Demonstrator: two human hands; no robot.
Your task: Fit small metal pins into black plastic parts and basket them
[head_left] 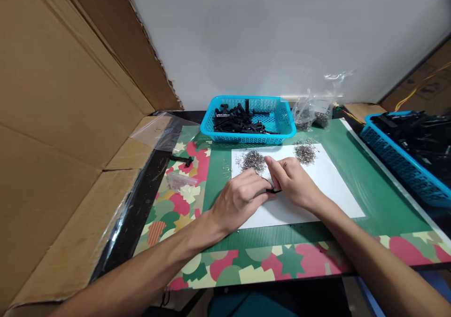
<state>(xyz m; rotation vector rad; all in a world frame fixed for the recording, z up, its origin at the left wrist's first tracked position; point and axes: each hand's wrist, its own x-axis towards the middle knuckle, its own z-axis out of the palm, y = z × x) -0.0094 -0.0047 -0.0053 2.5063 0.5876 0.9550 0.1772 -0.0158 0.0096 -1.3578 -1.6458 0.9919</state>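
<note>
Green board (221, 155), white sheet (327, 176) on top | our left hand (243, 192) is closed on a black plastic piece (274, 191) above it | right hand (292, 178) curled close, its hold we can't tell | piece unfinished, we judge; far blue basket (246, 139) well stocked.

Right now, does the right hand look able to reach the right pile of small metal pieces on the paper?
Probably yes: that pile lies just beyond the right hand, and nothing visible blocks the way over the white paper.
</note>
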